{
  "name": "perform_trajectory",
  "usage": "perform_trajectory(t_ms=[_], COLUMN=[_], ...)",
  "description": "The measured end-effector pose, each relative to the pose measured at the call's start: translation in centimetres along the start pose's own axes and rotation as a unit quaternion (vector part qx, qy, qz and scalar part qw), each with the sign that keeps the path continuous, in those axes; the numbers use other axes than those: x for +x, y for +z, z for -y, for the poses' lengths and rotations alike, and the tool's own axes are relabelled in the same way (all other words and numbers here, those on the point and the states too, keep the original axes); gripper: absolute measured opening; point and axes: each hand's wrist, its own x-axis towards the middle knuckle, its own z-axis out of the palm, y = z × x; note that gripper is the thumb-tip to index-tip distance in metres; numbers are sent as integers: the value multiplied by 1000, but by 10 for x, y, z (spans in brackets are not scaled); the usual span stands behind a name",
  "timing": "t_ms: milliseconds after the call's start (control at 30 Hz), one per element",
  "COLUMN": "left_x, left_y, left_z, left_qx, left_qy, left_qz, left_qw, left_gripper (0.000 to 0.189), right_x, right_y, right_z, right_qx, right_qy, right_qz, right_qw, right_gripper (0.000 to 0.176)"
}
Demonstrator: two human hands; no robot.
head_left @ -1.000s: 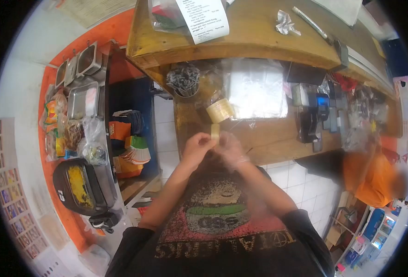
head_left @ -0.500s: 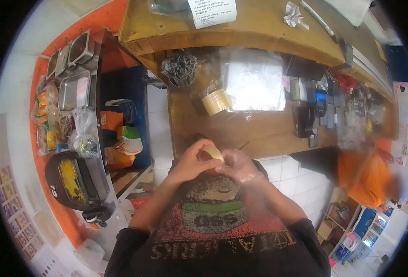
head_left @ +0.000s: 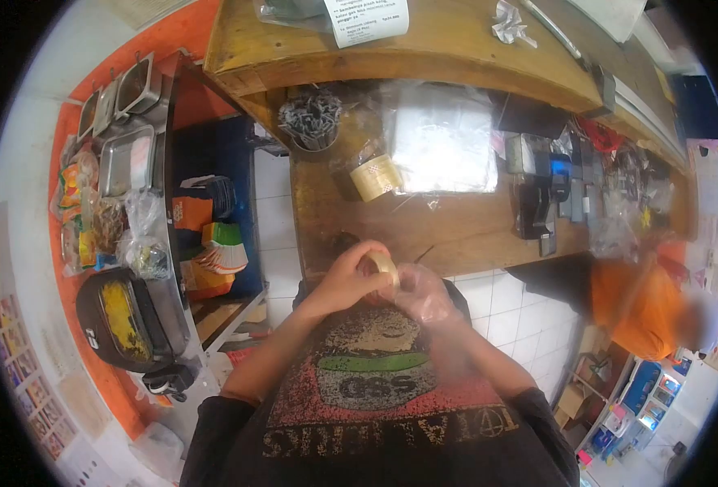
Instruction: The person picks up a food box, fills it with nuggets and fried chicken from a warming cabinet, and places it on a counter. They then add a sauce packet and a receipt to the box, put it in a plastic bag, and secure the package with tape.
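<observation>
In front of the chest, my left hand (head_left: 349, 280) is wrapped round a roll of yellowish tape (head_left: 383, 266). My right hand (head_left: 424, 294) is close beside the roll, its fingers bent and blurred, with what looks like clear plastic over them; whether it pinches anything cannot be made out. Beyond the hands, a wider roll of tape (head_left: 377, 177) lies on the wooden desk (head_left: 456, 235). Behind that roll is a stack of clear plastic sheets or bags (head_left: 444, 146).
A container of dark thin items (head_left: 312, 122) stands at the desk's back left. Small electronic devices (head_left: 549, 183) are at the right. A raised wooden shelf (head_left: 424, 61) crosses the back. A person in orange (head_left: 639, 304) is at the right. A black bag (head_left: 123, 316) lies left.
The narrow tape roll has turned slightly between my hands and shifted a little right. My right hand's fingers have moved slightly. The whole view has shifted a little.
</observation>
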Motion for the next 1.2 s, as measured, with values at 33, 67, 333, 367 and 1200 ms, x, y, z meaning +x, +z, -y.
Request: perform_trajectory(t_ms=[33,67,333,367,1200], left_x=[1,2,2,3,60], left_y=[0,0,2,2,-86], left_z=[0,0,-2,1,75], left_qx=[-1,9,23,6,-113], left_qy=[2,4,41,45,-96], left_qz=[-1,-1,-53,-54,-166], left_qw=[1000,1000,998,998,975], left_gripper=[39,39,41,42,45], right_x=[0,1,5,6,205], right_y=[-1,-1,-2,-3,-68], right_z=[0,-1,9,5,13], right_qx=[13,27,148,166,-64], right_qy=[4,7,27,26,57], right_qz=[8,16,20,19,-303], right_qw=[1000,999,988,986,949], right_gripper=[20,21,18,18,41])
